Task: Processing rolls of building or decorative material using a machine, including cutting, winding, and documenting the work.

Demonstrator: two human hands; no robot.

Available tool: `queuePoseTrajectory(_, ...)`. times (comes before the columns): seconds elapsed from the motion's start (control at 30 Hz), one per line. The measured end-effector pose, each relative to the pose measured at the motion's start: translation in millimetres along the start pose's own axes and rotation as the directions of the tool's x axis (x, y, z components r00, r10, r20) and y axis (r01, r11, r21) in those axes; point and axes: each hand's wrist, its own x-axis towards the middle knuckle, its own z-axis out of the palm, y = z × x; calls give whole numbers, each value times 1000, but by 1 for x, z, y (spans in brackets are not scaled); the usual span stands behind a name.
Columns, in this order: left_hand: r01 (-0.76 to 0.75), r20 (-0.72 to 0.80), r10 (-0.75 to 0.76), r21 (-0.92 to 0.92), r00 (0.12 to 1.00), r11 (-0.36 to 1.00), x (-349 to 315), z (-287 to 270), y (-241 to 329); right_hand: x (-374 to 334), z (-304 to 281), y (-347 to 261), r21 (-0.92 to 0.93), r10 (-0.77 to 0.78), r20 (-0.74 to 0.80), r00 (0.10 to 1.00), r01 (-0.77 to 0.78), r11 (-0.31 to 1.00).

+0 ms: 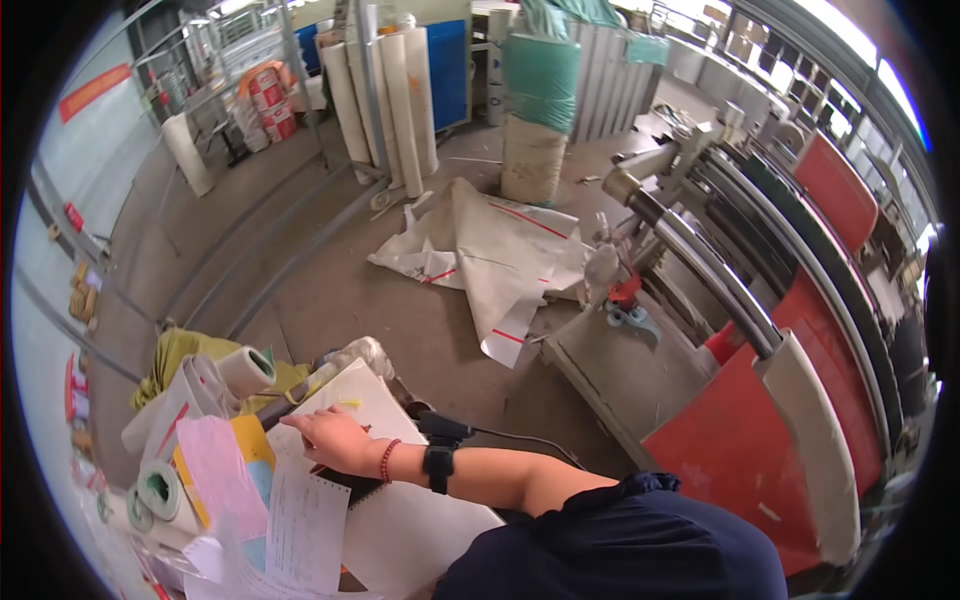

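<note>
Nearest to us is the navy sleeve (pixel 620 545) at the lower right, from which our bare forearm (pixel 500 478) crosses leftward above the pale tabletop (pixel 425 530). Of our hands, we see only the right hand (pixel 335 440); the left one is out of view, so we cannot tell how it stands. The right is loosely open, back upward, one finger stretched to the left, the others bent and partly hidden; we make out nothing in its grasp, though we cannot tell what lies under the palm. The handwritten sheet (pixel 305 535) lies on the tabletop just below and a little left of these fingers, its long axis running roughly toward and away from us, across the line of the forearm. The pink sheet (pixel 215 460) lies farther left, beyond the fingertips and lengthwise much the same way. Close to the outstretched finger is a dark bar (pixel 280 408), slanting up to the right; whether they touch, we cannot tell. For any of these, the right is the nearer hand we can see.
</note>
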Motion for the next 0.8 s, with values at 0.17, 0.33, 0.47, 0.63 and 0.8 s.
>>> queuePoseTrajectory(0.17,11,193,-35,125,981,992,53,39,11,-20,-66,36,139,160,-10,987,-157,978)
queuePoseTrajectory(0.33,34,278,-87,189,957,981,80,49,12,-55,-30,15,-115,69,-71,995,-77,990)
queuePoseTrajectory(0.47,45,257,-101,216,961,975,93,6,32,-74,11,-7,-148,-202,-129,971,183,972)
queuePoseTrajectory(0.63,-282,164,242,294,956,914,142,-100,66,-83,5,-16,-140,-290,2,957,288,947)
queuePoseTrajectory(0.8,-74,261,-12,318,965,945,181,-126,63,-96,-8,-33,-244,-265,105,959,283,928)
